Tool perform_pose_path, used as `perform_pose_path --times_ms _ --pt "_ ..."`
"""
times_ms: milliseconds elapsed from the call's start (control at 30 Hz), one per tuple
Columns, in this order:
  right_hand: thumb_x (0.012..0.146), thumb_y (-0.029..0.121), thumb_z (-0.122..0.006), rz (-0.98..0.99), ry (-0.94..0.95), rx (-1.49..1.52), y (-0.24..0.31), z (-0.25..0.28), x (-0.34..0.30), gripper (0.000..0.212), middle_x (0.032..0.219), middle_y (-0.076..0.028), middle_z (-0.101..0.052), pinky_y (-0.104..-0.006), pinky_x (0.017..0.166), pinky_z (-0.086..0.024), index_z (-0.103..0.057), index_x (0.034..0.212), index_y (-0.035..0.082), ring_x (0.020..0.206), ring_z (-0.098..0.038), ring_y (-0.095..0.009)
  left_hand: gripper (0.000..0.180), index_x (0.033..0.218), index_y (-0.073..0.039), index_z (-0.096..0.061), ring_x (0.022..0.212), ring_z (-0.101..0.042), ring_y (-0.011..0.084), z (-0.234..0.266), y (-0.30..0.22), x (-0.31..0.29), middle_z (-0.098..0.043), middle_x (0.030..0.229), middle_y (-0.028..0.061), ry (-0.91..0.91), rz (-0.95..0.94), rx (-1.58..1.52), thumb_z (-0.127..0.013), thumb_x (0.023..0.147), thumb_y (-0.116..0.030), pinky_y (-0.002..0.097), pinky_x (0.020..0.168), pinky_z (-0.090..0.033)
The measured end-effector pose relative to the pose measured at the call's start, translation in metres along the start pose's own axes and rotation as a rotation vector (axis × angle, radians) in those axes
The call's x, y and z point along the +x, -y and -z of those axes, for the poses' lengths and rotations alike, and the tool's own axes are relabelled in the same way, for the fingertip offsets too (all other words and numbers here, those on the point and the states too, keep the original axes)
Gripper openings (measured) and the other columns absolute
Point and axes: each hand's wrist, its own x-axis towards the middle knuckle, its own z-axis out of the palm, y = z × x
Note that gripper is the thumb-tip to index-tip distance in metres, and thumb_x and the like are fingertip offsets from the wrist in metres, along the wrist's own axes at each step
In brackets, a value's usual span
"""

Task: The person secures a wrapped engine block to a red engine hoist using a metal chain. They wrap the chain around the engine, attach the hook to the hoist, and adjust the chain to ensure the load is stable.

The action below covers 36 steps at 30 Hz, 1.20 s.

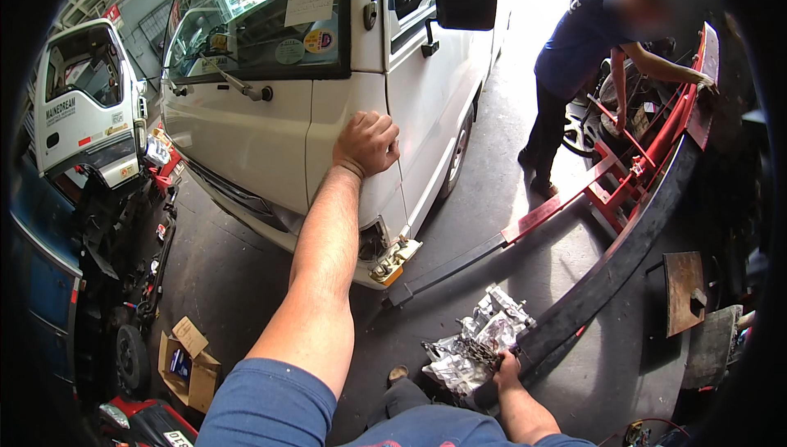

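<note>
My left hand point(366, 143) is curled into a fist against the front corner of a white van point(238, 127), below the windscreen. Whatever the fist may hold is hidden. Low at my right, my right hand point(508, 369) is closed on a dark chain point(479, 353), beside the dark bar end. The chain lies across a silver metal casting point(496, 316), which looks like a gearbox. A long black bar point(607, 271) curves from the red hoist point(631, 172) toward the casting. Under my left fist, the van's corner lamp point(395, 262) sits out of its opening.
A co-worker point(582, 45) stands at the hoist, one hand on its red upper part. A red and grey hoist leg point(492, 242) runs toward the van. An open cardboard box point(188, 369), a wheel point(133, 357) and a white truck cab point(86, 102) are at left. A rusty plate point(683, 291) is at right.
</note>
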Motion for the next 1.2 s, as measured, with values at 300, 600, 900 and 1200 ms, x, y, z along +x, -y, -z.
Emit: perform_pose_path --times_ms 300,600,900,1200 --pt "0.074 0.005 -0.064 0.047 -0.032 0.033 -0.008 0.003 0.008 0.01 0.065 -0.004 -0.056 -0.03 0.043 -0.047 -0.055 0.076 0.009 0.048 -0.054 -0.018 0.008 0.076 -0.018 -0.059 0.087 -0.056 0.0165 -0.001 0.0 -0.001 -0.056 0.082 -0.0023 -0.007 0.001 -0.027 -0.064 0.07 -0.021 0.0329 0.083 -0.043" --pt "0.08 0.003 -0.067 0.069 0.029 0.107 0.001 -0.008 -0.005 0.031 0.094 -0.011 -0.066 -0.0319 0.06 -0.055 -0.061 0.109 -0.001 0.075 -0.066 -0.021 0.014 0.077 -0.014 -0.06 0.084 -0.057 0.0232 -0.011 0.007 -0.002 -0.059 0.082 0.0025 -0.067 -0.031 -0.143 -0.065 0.069 -0.024 0.0391 0.082 -0.043" --pt "0.078 0.003 -0.069 0.009 -0.088 -0.041 0.007 -0.005 -0.02 0.014 0.083 -0.001 -0.062 -0.0278 0.057 -0.053 -0.063 0.089 0.009 0.071 -0.06 -0.014 0.013 0.09 -0.014 -0.059 0.082 -0.06 0.0185 -0.022 0.019 -0.007 -0.06 0.084 -0.0018 0.007 -0.161 -0.041 -0.061 0.088 -0.026 0.0361 0.078 -0.047" --pt "0.08 0.002 -0.071 -0.023 -0.058 -0.02 0.012 -0.008 -0.027 0.02 0.09 -0.002 -0.064 -0.0261 0.06 -0.054 -0.059 0.095 0.011 0.076 -0.062 -0.014 0.019 0.099 -0.011 -0.063 0.093 -0.063 0.0226 -0.026 0.025 -0.011 -0.066 0.098 0.0005 0.052 -0.156 0.048 -0.059 0.093 -0.029 0.0366 0.083 -0.05"
